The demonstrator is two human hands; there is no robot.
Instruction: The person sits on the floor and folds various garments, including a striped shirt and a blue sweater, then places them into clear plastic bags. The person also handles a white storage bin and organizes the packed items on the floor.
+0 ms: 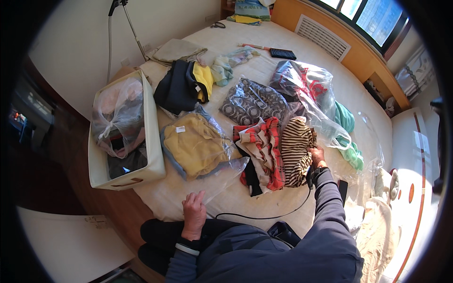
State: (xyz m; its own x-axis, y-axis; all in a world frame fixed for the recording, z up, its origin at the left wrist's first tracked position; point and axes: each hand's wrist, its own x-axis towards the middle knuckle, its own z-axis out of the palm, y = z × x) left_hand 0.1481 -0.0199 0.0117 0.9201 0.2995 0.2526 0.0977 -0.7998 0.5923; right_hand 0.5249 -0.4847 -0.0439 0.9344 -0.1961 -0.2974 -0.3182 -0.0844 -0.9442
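My left hand (194, 211) pinches the near edge of a clear plastic bag (226, 178), which stretches away from the fingertips. Inside that bag lies a folded mustard-yellow garment (194, 146) with a white tag, over something blue-grey. My right hand (317, 156) grips the right edge of a folded brown-and-cream striped garment (296, 152); its fingertips are partly hidden. Directly left of the stripes is a folded red plaid garment (274, 155) with ribbed cream-and-red trim. A black garment part (253, 178) shows under it.
A cream fabric storage box (155, 152) holds bagged clothes at the left. Behind lie a patterned bagged textile (253, 100), a black folded garment (178, 86), another clear bag (318, 85) and a bed brush (282, 53). A black cable (262, 217) crosses the bed; a phone (342, 191) lies right.
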